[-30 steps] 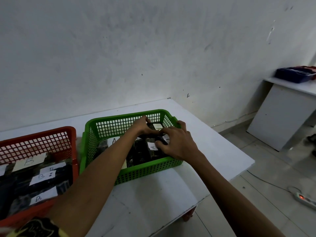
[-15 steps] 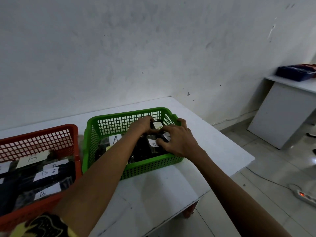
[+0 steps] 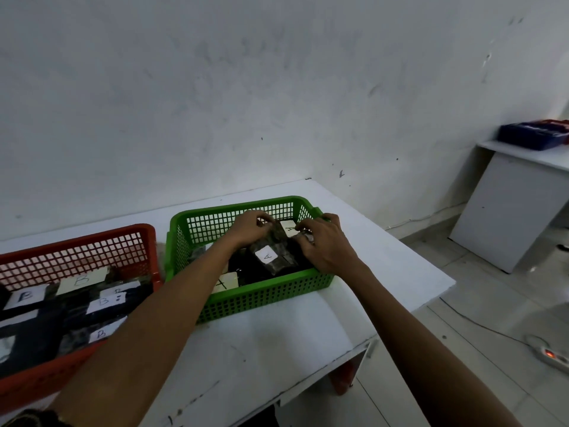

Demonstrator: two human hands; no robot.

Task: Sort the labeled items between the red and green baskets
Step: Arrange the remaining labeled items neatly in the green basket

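Both hands are working inside the green basket (image 3: 246,298), which is sitting at 12 o'clock on the white table (image 3: 277,349). The red basket (image 3: 77,245) is sitting just beside it at 9 o'clock, w/ dark things & B tags (image 3: 103,300) lying in it. The left hand (image 3: 251,231) is curling its fingers over the far end of a dark pack (image 3: 278,263), so it is holding that pack. The right hand (image 3: 328,246) is bending its fingers down at the pack's 3 o'clock side. I can't tell if it is pinching the pack or only touching it. The pack is lying approx in the middle of the green basket, on top of other dark things, w/ an A tag (image 3: 266,255) facing up. More paper tags are showing at 1 & 7 o'clock in there. I am guessing the step is tucking this pack in w/ the other A's. To be doing it well, the hands should be pushing it down flat & softly, and leaving the tag facing up so the letter is easy to read. They should not be bending or peeling the paper, b/c it looks loose. They should also be checking that no B is hiding under it.
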